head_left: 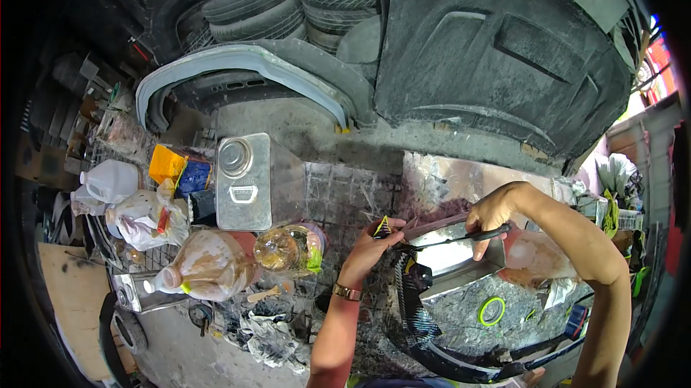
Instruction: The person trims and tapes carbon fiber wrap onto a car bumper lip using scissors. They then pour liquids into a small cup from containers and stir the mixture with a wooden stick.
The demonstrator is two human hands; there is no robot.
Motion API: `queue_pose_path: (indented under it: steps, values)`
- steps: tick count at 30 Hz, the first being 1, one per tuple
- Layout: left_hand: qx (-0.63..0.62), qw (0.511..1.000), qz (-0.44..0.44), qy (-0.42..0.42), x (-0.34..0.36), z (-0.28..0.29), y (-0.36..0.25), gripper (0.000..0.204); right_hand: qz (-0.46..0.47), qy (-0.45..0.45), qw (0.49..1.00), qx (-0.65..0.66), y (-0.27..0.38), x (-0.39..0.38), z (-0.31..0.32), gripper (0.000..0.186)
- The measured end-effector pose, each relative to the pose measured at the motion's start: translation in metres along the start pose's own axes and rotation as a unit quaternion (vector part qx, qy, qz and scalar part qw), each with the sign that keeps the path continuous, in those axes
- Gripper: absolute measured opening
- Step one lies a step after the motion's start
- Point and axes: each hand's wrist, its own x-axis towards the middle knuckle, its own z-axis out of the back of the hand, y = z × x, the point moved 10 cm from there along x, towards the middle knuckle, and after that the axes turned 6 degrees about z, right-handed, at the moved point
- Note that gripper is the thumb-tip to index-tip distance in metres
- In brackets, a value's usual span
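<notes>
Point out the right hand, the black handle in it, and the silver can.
Right hand (494, 209): head view, back of hand.
Black handle (497, 232): head view, outer end.
Silver can (255, 175): head view, top face.

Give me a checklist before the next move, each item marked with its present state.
1. Right hand holds the black-handled tool: ok.
2. Left hand well clear of the tool's far end: not ok, it is close.
3. What the left hand grips: cannot tell.
4. Green ring apart from both hands: ok, on the speckled surface.
5. Large metal can apart from both hands: ok.
</notes>
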Motion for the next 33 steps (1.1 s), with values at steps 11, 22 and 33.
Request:
queue_pose_path:
  steps: [11,22,33]
  values:
    - [0.007,1.000,0.003,0.012,0.003,0.000,0.002,0.031,0.003,-0.007,1.000,-0.011,0.005,0.017,-0.001,0.055]
    - [-0.032,0.992,-0.070,-0.096,0.002,0.019,-0.027,0.026,-0.025,-0.047,0.994,-0.096,-0.004,-0.009,-0.009,0.073]
    - [0.004,0.961,-0.238,-0.139,-0.106,-0.054,-0.106,0.018,0.114,-0.468,0.854,0.198,-0.018,-0.156,-0.104,0.039]
